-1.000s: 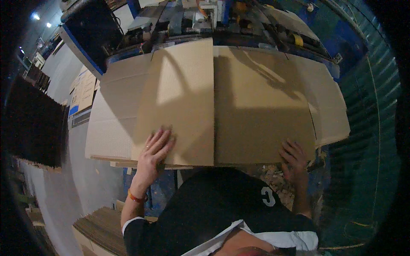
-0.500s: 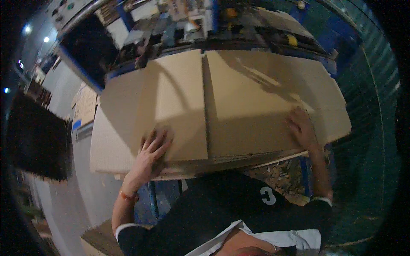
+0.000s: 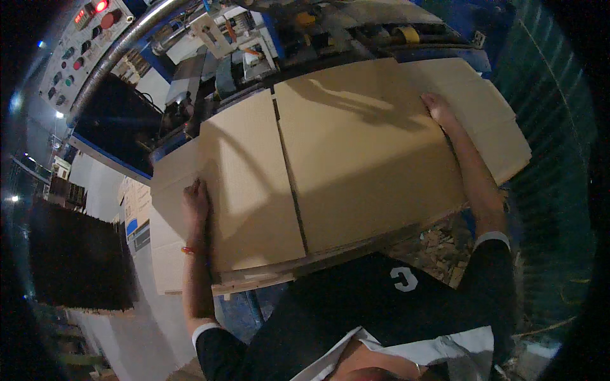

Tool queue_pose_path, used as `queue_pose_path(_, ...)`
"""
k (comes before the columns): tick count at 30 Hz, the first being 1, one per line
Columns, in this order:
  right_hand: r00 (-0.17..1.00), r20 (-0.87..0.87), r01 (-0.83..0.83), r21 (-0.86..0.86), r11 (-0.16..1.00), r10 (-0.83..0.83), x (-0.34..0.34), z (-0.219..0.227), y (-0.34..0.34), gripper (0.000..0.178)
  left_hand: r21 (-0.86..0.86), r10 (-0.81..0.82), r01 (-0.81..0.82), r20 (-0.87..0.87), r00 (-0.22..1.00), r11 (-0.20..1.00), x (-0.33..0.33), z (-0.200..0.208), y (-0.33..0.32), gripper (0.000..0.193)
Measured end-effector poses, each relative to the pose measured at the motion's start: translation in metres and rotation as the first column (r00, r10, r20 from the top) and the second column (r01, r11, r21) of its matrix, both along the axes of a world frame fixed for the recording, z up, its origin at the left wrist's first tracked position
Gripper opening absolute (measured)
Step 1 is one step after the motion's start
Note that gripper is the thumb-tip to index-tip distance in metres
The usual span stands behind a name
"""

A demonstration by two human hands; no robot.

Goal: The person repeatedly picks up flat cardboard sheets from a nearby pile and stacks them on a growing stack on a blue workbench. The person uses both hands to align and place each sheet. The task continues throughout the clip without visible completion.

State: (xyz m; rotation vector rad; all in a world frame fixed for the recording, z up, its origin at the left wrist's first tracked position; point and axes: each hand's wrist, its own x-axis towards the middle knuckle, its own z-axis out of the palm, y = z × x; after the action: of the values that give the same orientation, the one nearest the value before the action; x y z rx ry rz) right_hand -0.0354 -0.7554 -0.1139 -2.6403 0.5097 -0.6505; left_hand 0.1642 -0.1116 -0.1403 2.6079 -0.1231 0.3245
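A brown cardboard sheet (image 3: 368,146) lies flat in front of me, a dark slot running from its far edge to its near edge. It rests on paler cardboard (image 3: 175,222) that sticks out on both sides. My left hand (image 3: 196,197) is curled closed at the sheet's left edge. Farther away, my right hand (image 3: 438,109) closes at the right edge, near the far corner. The fingertips of both hands are partly hidden. Shadows fall across the sheet.
A machine (image 3: 305,38) with rollers and metal parts stands beyond the cardboard. At the far left is a control panel (image 3: 79,54) with buttons and a red light. Scraps (image 3: 441,244) lie below at the near right. A dark stack (image 3: 79,257) stands left; green corrugated sheeting is right.
Both hands have gone from lying on top of the cardboard to its side edges, the right one moving farther away. The view has turned, and the cardboard appears tilted.
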Motion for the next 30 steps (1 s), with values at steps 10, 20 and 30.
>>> queue_pose_path(10,0.813,-0.505,0.104,-0.365,0.925,-0.291,0.022,-0.014,0.005,0.031,0.039,-0.088,0.085,0.086,0.992,0.996,-0.023,0.021,-0.012,0.04)
queue_pose_path(20,0.914,-0.387,-0.159,-0.071,0.985,0.119,-0.165,0.06,0.121,0.066,0.207,-0.632,0.627,-0.047,0.773,0.751,-0.195,0.08,-0.047,0.091)
queue_pose_path(30,0.919,-0.304,-0.336,-0.275,0.901,0.25,-0.118,0.026,0.085,0.085,0.114,-0.672,0.662,0.11,0.732,0.74,-0.147,0.076,-0.059,0.084)
